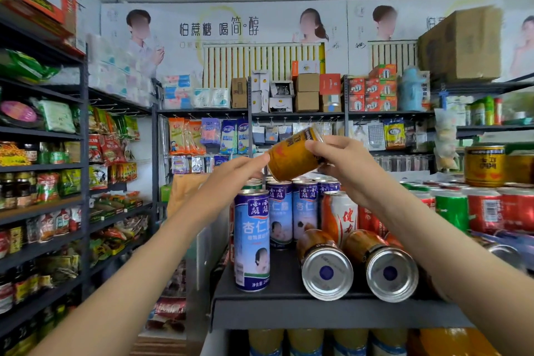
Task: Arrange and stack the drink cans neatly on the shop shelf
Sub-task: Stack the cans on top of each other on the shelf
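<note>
Mid-task, we'd say. The held gold can (pixel 291 159) is tilted in the air at frame centre, above the blue cans (pixel 252 237). Our right hand (pixel 341 165) has its fingers curled round the can's upper end. Our left hand (pixel 231 179) is straight-fingered, tips touching the lower rim, not gripping.

Looks done: the blue cans stand upright in rows, and the red and green cans (pixel 485 208) stand at right.

Left to do: the left toppled can (pixel 326 269) and right toppled can (pixel 390 272) lie on their sides at the shelf (pixel 318 315) front, lower centre, plus the one in hand.
</note>
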